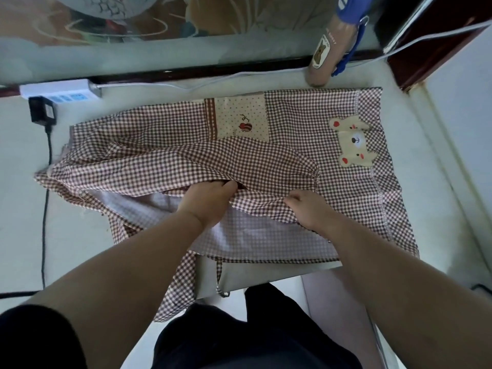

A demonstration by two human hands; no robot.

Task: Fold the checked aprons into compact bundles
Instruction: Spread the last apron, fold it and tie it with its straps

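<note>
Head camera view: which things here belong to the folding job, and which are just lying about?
In the job: checked apron, gripped by the left hand and right hand.
Lying about: power strip, black charger, tan roll with a bear label by the wall.

Both arms extended, left hand and right hand gripping the apron.

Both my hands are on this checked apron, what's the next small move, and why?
Probably carry the gripped fold toward the far edge: left hand and right hand both grip bunched cloth, and the checked apron lies mostly unfolded.
</note>
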